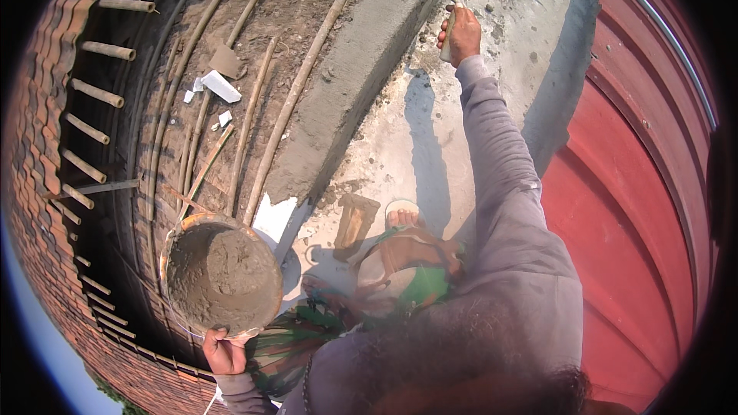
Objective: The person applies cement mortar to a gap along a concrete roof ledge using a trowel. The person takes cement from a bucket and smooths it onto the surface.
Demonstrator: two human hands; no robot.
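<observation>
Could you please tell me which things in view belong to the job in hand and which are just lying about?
Belonging to the job:
bucket of wet mortar, left hand at its rim
trowel-like tool in the right hand
grey ledge

Apparently just lying about:
white broken pieces
bamboo poles
brown block (purpose unclear)

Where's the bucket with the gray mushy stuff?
In the head view, the bucket is at the lower left, just below the long poles, with the left hand gripping its rim.
</observation>
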